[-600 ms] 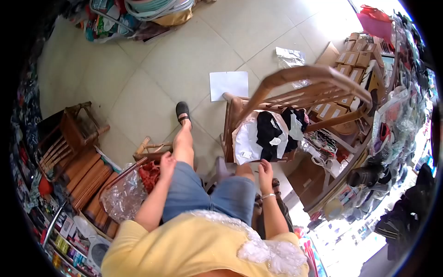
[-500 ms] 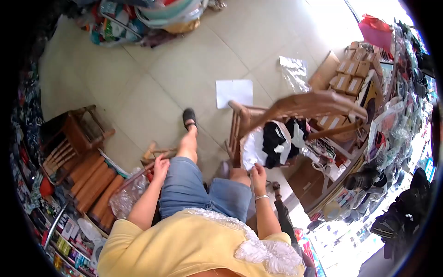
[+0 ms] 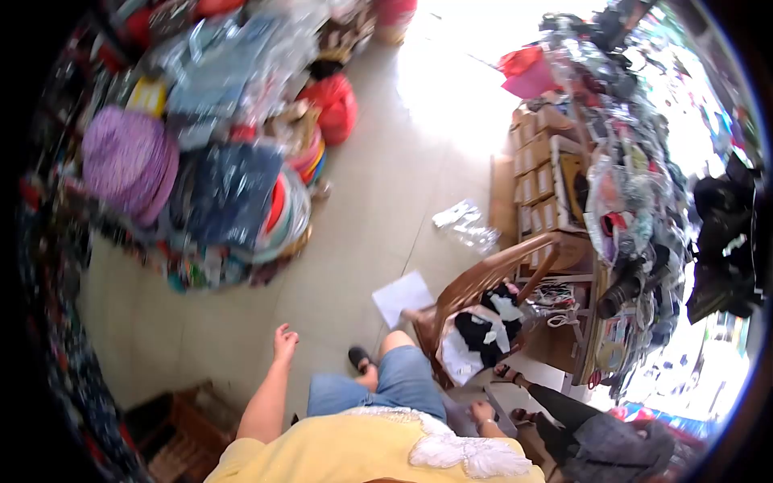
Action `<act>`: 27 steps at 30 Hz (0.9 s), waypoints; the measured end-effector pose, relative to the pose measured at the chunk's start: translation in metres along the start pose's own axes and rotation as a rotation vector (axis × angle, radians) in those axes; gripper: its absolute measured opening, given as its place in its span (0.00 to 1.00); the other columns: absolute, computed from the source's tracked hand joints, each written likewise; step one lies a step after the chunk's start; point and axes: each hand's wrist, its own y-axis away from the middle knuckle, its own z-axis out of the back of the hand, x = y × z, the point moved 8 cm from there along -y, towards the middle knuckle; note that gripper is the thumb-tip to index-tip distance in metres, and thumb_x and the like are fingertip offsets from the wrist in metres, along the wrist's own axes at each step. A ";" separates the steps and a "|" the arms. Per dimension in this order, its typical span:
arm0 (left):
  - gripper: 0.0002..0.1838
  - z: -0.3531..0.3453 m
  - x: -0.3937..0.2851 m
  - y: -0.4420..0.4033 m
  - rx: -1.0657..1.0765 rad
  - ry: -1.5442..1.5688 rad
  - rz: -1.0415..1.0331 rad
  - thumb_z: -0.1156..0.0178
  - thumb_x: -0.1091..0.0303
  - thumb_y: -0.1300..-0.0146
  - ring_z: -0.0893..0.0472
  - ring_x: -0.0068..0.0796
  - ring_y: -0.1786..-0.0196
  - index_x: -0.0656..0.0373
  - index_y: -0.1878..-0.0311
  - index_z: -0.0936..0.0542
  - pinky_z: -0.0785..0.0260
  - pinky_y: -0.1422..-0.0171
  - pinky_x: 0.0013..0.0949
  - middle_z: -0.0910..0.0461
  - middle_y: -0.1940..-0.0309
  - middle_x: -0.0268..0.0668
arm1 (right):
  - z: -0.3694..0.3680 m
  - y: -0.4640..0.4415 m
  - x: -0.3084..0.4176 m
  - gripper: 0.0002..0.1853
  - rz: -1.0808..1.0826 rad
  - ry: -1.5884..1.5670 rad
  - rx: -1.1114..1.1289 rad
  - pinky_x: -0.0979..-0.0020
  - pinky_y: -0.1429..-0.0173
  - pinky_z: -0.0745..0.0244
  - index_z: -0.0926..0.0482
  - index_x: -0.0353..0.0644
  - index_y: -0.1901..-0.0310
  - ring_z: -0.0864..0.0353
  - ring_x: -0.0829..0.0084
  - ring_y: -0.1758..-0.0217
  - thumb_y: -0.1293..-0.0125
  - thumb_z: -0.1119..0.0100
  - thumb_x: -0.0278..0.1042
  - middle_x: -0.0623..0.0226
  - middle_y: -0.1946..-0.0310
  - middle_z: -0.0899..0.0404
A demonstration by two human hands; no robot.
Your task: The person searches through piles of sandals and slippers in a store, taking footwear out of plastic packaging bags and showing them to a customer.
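Observation:
My left hand (image 3: 285, 344) is held out over the tiled floor, fingers loosely apart, with nothing in it. My right hand (image 3: 481, 411) is low beside my right thigh, below a wooden chair (image 3: 460, 283); its fingers are too blurred to make out. On the chair seat lie a white cloth (image 3: 460, 360) and black cloth (image 3: 475, 332) with white pieces. A white sheet of paper (image 3: 402, 297) lies on the floor by the chair.
Purple hats (image 3: 129, 157) and bagged goods (image 3: 233, 193) are piled at the left. Cardboard boxes (image 3: 538, 177) stand at the right, with a clear plastic bag (image 3: 467, 225) on the floor beside them. A person in dark trousers (image 3: 560, 402) is at lower right.
The view has swung up and left, bringing the hat pile into sight. My left hand has moved out from beside my thigh; my right hand has drawn back from the chair's white cloth.

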 end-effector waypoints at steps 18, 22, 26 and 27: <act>0.21 -0.090 -0.222 -0.196 0.285 -0.412 0.156 0.42 0.73 0.44 0.23 0.32 0.57 0.61 0.46 0.31 0.29 0.53 0.32 0.24 0.61 0.41 | 0.383 -0.124 0.609 0.16 0.532 -0.370 -1.107 0.61 0.40 0.38 0.28 0.35 0.50 0.31 0.57 0.47 0.40 0.48 0.30 0.55 0.52 0.27; 0.20 -0.151 -0.332 -0.293 0.381 -0.474 0.046 0.43 0.72 0.44 0.23 0.32 0.58 0.62 0.47 0.30 0.29 0.54 0.32 0.24 0.61 0.41 | 0.338 -0.153 0.656 0.15 0.491 -0.383 -1.050 0.62 0.40 0.37 0.26 0.36 0.52 0.30 0.57 0.48 0.42 0.47 0.26 0.56 0.54 0.26; 0.19 -0.226 -0.502 -0.398 0.513 -0.511 -0.238 0.43 0.70 0.43 0.23 0.32 0.59 0.62 0.48 0.30 0.29 0.54 0.32 0.24 0.62 0.41 | 0.224 -0.206 0.620 0.15 0.129 -0.788 -0.785 0.69 0.46 0.31 0.28 0.33 0.52 0.25 0.67 0.53 0.42 0.45 0.25 0.56 0.55 0.26; 0.18 -0.253 -0.552 -0.418 0.565 -0.517 -0.337 0.43 0.70 0.43 0.23 0.31 0.59 0.63 0.49 0.30 0.29 0.55 0.32 0.24 0.62 0.41 | 0.196 -0.218 0.603 0.14 0.104 -0.789 -0.784 0.69 0.48 0.30 0.26 0.34 0.54 0.24 0.67 0.55 0.43 0.45 0.26 0.57 0.58 0.23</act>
